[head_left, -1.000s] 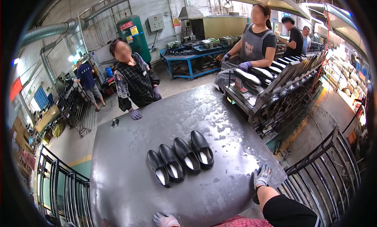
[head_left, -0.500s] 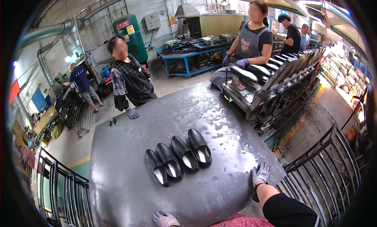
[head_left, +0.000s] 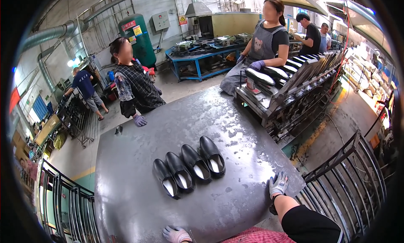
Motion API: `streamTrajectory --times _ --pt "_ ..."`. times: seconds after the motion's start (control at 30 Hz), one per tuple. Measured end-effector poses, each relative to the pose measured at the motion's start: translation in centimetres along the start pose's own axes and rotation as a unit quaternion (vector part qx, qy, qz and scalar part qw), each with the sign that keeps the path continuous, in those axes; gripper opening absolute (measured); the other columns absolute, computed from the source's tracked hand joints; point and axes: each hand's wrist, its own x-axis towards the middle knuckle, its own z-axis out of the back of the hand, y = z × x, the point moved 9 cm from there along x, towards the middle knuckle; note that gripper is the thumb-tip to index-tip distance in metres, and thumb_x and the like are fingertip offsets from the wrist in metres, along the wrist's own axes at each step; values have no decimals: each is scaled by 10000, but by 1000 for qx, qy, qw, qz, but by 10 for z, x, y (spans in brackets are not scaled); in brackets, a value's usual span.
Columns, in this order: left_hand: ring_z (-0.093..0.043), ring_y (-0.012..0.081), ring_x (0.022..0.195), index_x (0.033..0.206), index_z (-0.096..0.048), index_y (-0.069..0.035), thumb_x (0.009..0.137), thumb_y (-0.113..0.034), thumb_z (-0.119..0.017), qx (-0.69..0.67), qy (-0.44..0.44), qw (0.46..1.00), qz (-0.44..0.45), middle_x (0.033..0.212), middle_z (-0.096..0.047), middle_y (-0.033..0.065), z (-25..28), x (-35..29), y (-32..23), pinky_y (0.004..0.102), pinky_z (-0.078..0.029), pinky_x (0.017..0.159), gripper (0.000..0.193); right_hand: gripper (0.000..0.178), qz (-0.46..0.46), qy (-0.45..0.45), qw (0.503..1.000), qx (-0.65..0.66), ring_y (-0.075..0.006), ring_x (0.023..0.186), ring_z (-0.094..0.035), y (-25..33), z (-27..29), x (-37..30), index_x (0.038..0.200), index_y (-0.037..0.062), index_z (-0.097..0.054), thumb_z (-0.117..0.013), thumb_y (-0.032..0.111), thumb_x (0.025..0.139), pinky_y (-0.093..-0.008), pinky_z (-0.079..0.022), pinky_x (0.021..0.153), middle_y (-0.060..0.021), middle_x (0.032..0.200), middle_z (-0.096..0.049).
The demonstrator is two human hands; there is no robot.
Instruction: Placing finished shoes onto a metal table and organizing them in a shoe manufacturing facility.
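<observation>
Apparently for support, the right hand [head_left: 278, 184] lies flat, fingers spread, gripping nothing, by the table's [head_left: 235, 209] near right corner; the left hand [head_left: 176, 234] rests at the near edge, fingers extended, seemingly empty. Four black shoes [head_left: 191, 158] stand mid-table, side by side, toes toward the far edge, perhaps keeping openings visible.

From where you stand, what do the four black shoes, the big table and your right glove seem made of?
Black shoes: probably leather or an imitation, softly glossy; smooth toes catch light. Big table: likely metal-topped, worn grey sheen; its patches glint. Right glove: apparently fabric, pale and matte, showing no gloss; any coating unclear.
</observation>
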Motion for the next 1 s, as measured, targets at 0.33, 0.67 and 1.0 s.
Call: streamTrajectory --times 0.33,0.67,1.0 --pt "-434 397 1328 1298 -581 -28 975 -394 -476 -24 -8 1000 -9 1423 -496 220 4 1 -3 514 -361 1106 500 699 -1 0 1000 -4 -387 1444 -310 1 2 0 1470 33 -417 -570 452 932 -497 -184 1215 -165 1575 -350" --pt "-481 410 1280 1267 -602 -41 964 -386 -507 -7 -56 998 -22 1374 -545 212 -3 0 4 532 -399 1067 468 719 -7 17 1000 3 -367 1464 -290 2 2 -2 1472 36 -426 -516 515 943 -487 -160 1224 -165 1595 -322" --pt "-495 399 1259 1255 -601 -48 963 -378 -499 3 -57 998 -16 1360 -555 201 -3 0 2 526 -406 1058 452 714 -1 -5 1000 2 -372 1452 -309 1 3 -2 1461 36 -443 -535 507 934 -482 -170 1223 -168 1584 -341"
